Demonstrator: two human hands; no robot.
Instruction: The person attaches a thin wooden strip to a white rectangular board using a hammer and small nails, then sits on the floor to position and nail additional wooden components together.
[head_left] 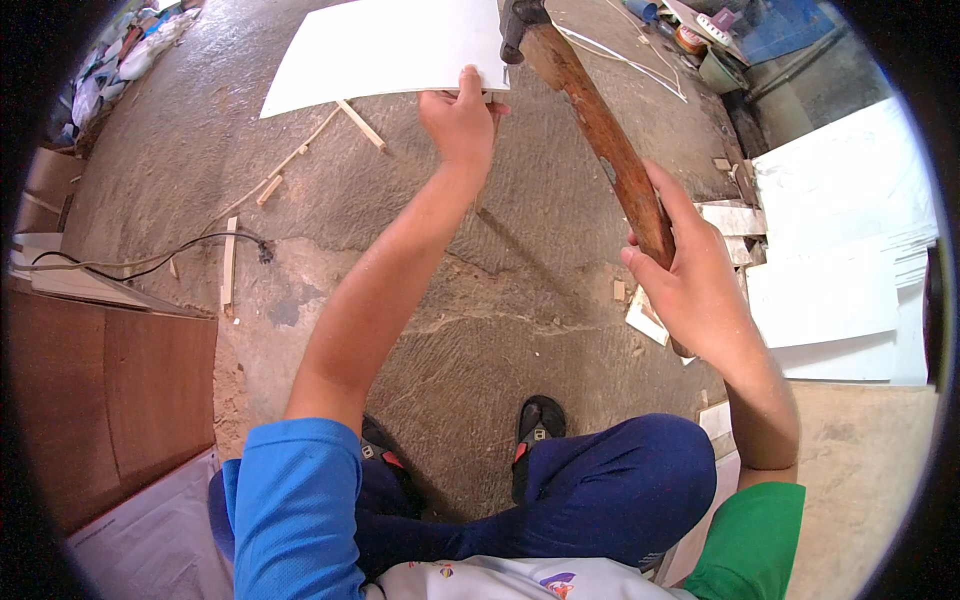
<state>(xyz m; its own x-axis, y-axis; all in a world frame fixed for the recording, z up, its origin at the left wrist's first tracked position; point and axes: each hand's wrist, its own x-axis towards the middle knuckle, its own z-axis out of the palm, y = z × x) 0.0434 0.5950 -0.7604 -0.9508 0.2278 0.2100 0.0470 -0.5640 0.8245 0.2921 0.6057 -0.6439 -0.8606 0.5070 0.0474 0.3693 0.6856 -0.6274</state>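
A flat white board (385,50) fills the far middle of the view. My left hand (462,130) grips its near edge close to the right corner, thumb on top and fingers underneath. Wrapped in my right hand (695,285) is the worn wooden handle of a hammer (598,120). The dark hammer head is raised by the board's right corner, just beyond my left thumb; whether it touches the board I cannot tell. What lies under the board is mostly hidden.
Thin wooden strips (362,127) and a dark cable (165,255) lie on the rough concrete floor (480,360). White sheets (830,250) are stacked at right. A brown wooden panel (110,390) stands at left. Clutter, including a bucket (722,72), sits far right.
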